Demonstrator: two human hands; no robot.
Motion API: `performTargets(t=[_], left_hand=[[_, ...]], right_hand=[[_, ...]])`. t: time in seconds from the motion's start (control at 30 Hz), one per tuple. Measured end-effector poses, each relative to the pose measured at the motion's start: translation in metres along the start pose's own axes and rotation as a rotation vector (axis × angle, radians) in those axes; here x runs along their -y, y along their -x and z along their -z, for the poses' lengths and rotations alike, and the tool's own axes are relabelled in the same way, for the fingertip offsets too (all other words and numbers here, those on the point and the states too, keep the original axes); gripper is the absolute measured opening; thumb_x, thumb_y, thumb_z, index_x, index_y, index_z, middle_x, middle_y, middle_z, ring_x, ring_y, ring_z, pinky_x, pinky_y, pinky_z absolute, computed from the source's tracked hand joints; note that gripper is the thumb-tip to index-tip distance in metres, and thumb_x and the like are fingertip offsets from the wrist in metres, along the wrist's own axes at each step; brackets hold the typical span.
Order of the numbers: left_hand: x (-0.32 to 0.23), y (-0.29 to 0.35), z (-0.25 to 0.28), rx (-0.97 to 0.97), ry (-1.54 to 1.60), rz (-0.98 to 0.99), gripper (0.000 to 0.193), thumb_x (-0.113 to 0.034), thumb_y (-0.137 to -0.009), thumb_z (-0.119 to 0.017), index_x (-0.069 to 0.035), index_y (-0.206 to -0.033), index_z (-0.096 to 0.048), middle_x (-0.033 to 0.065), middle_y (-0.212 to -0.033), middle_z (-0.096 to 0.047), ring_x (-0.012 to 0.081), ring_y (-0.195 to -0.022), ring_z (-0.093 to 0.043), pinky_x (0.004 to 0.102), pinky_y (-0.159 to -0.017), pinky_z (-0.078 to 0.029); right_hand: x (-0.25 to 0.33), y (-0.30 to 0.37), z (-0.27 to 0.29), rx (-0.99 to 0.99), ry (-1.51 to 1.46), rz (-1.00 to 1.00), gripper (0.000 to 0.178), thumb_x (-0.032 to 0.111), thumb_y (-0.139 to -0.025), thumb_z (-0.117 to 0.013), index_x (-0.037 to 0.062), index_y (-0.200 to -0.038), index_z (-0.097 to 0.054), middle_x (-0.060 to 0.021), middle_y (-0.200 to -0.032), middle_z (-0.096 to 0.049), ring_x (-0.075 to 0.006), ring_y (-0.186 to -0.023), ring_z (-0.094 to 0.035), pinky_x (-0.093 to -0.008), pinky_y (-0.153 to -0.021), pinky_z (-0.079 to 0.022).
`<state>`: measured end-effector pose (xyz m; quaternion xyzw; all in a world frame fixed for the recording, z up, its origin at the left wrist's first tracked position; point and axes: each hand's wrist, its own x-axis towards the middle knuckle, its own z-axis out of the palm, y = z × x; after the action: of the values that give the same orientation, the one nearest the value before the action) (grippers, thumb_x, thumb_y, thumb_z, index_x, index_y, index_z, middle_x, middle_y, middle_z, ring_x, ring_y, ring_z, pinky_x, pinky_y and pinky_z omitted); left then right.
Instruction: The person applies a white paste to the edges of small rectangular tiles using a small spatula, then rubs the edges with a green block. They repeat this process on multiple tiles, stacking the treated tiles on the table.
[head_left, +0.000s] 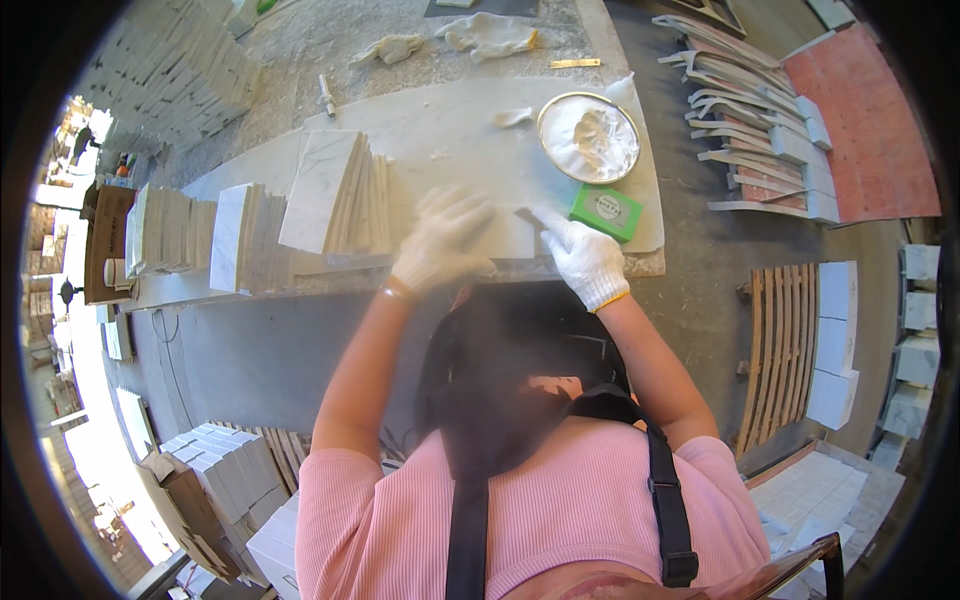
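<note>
Left hand (445,235): blurred, fingers extended, presumably steadying the pale tile (514,238) at its 3 o'clock. Right hand (585,255): curled at the tile's 3 o'clock — whether it grips anything cannot be told. White-filled tub (562,145), at the right hand's 12 o'clock, probably sits there for short reach.

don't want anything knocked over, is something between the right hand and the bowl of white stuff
Yes, partly: the green box sits between the right hand and the bowl; left of the box, the way looks open.
</note>
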<state>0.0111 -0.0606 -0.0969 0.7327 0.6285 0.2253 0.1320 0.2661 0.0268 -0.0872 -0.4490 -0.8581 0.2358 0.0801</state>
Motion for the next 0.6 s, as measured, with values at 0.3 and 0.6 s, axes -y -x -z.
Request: performTargets(t=[0.3,0.6], left_hand=[[0.002,-0.002,0.001,0.024,0.020,-0.018,0.083,-0.046,-0.063,-0.087,-0.009,-0.135,-0.069,0.0111,-0.149,-0.062,0.0342,-0.147,-0.046,0.0524,-0.127,-0.027],[0.002,-0.003,0.002,0.013,0.015,-0.037,0.083,-0.047,-0.063,-0.087,-0.009,-0.135,-0.070,0.0108,-0.149,-0.062,0.0339,-0.147,-0.046,0.0518,-0.128,-0.027]], right_hand=[[0.003,0.024,-0.005,-0.040,-0.002,0.022,0.037,0.033,-0.099,-0.065,0.0350,-0.136,-0.068,-0.0104,-0.101,-0.076,-0.0352,-0.088,-0.073,-0.0472,-0.076,-0.058],[0.014,0.010,-0.005,-0.029,-0.007,0.050,0.040,0.031,-0.100,-0.063,0.0354,-0.140,-0.064,-0.0107,-0.094,-0.075,-0.0356,-0.081,-0.072,-0.0484,-0.070,-0.057]])
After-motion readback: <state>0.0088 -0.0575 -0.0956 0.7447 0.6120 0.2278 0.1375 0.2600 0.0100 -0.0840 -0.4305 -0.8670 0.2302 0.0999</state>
